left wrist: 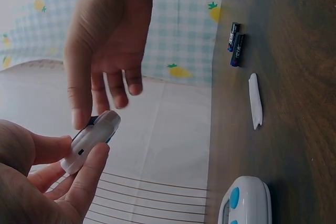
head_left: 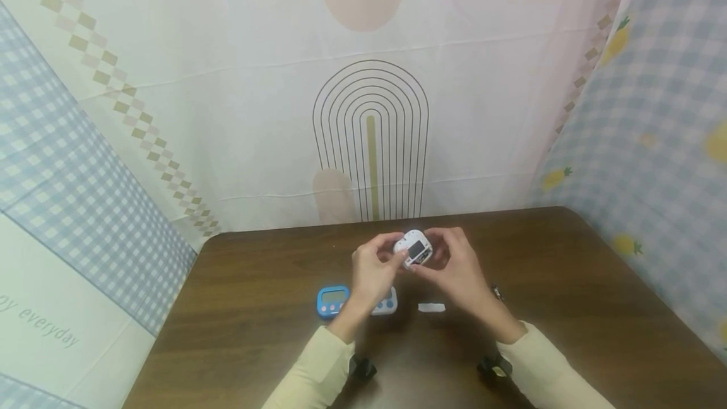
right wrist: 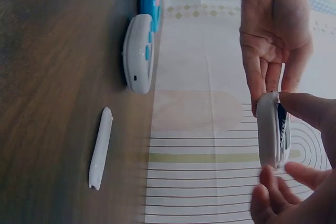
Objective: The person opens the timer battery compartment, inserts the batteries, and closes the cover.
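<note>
Head view shows a small white timer (head_left: 414, 248) held in the air above the surface (head_left: 568, 308), behind the blue timer (head_left: 332, 300) lying there. Left hand (head_left: 372, 270) pinches its rim between thumb and curled fingers (left wrist: 89, 169); right hand (head_left: 454, 267) clasps the opposite edge, thumb on top. Judged light, rigid, smooth plastic, liable to slip; best held by the rim. Loose cover strip (head_left: 431, 307) lies beside the blue timer.
</note>
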`<state>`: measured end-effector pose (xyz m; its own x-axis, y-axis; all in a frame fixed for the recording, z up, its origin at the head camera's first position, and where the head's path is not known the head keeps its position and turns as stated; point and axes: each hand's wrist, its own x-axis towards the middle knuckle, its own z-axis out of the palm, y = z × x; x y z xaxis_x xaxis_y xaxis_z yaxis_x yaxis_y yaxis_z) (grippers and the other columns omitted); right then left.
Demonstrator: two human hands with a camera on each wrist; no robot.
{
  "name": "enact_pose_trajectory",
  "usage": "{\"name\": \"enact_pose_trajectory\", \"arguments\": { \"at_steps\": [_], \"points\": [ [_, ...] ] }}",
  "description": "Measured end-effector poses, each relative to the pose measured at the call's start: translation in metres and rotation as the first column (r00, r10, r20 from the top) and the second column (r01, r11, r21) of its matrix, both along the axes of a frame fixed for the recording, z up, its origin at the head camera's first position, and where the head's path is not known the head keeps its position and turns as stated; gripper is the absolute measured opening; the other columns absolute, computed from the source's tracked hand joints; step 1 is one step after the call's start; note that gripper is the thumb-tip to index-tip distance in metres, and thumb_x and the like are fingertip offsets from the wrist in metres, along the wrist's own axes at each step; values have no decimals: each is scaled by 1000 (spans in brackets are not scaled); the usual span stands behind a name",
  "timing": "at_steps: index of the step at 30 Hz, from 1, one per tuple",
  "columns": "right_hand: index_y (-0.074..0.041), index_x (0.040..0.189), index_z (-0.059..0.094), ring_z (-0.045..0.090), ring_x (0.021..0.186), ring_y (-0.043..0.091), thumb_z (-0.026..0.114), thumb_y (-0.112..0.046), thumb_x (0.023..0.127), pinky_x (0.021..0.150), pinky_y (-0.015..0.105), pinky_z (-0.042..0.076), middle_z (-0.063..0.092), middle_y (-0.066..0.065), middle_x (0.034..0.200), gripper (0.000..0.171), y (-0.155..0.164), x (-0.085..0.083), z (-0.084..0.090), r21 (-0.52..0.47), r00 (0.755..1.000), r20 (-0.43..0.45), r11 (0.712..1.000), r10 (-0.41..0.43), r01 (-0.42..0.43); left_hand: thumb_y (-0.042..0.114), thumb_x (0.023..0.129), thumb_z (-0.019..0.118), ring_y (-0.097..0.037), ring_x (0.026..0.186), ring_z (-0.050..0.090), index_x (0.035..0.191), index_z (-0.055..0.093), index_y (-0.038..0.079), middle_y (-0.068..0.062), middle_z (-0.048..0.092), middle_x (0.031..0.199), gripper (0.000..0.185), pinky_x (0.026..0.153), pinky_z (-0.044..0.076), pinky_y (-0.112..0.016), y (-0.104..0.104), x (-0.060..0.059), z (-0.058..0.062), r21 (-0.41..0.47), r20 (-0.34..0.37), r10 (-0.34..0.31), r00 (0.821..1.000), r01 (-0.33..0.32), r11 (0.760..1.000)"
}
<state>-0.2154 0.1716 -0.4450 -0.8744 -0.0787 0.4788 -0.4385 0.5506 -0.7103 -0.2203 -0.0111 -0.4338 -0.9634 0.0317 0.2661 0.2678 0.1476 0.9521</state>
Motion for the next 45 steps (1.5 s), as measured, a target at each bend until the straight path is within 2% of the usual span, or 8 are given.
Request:
{"name": "enact_pose_trajectory", "arguments": {
  "at_steps": [6,12,21,30,32,38,42,45],
  "points": [
    [-7,135,62,68,83,20,95,-20,79,68,27,62,70,10,110,66,6,-2,0,-79,975,211,996,68,-52,-1,91,79,-13,72,74,119,77,7,-15,78,114,30,58,64,-29,1,1,0,-6,-2,0,1000,0,1000],
    [-6,134,59,74,89,21,93,-16,81,75,27,64,71,15,120,64,7,-2,1,-174,949,289,982,125,-76,0,91,79,-12,72,74,119,77,8,-14,78,114,29,58,64,-29,1,2,0,-16,-5,-1,1000,1,1000],
    [-3,134,55,76,100,28,90,-9,82,83,30,65,69,21,125,63,7,-4,2,-292,923,327,951,200,-103,0,92,79,-12,73,73,119,78,8,-13,78,114,29,60,65,-29,1,2,0,-11,-6,-5,1000,5,1000],
    [0,136,48,76,109,36,86,-4,84,84,35,67,67,29,130,65,5,-2,1,-411,888,380,907,259,-89,-1,92,78,-14,76,75,120,77,7,-14,78,112,29,71,67,-52,2,1,-1,28,8,-36,999,36,999],
    [0,136,48,75,110,36,86,-3,85,84,35,66,67,29,130,64,5,-2,1,-419,888,380,904,260,-85,0,92,78,-14,75,74,120,77,7,-14,78,112,29,70,67,-50,2,1,-1,24,7,-35,999,34,999],
    [-1,133,48,76,106,36,82,0,87,81,36,67,65,28,129,57,5,-1,0,-432,894,368,898,256,-79,-2,92,77,-14,75,75,120,77,6,-14,78,109,29,63,66,-32,3,2,-1,22,1,-36,999,35,999],
    [0,131,49,76,103,34,82,0,87,80,36,67,64,31,129,55,5,-2,-1,-438,895,365,896,256,-78,-3,92,77,-14,75,75,120,77,6,-15,78,109,29,63,66,-30,3,2,-1,25,1,-41,999,41,999],
    [0,132,49,77,103,33,82,-1,87,81,37,67,65,31,129,55,7,-3,-2,-438,885,382,896,264,-78,-2,92,77,-15,76,75,120,77,6,-14,78,110,29,63,66,-31,3,2,-1,21,5,-41,999,41,999]
  ]
}}
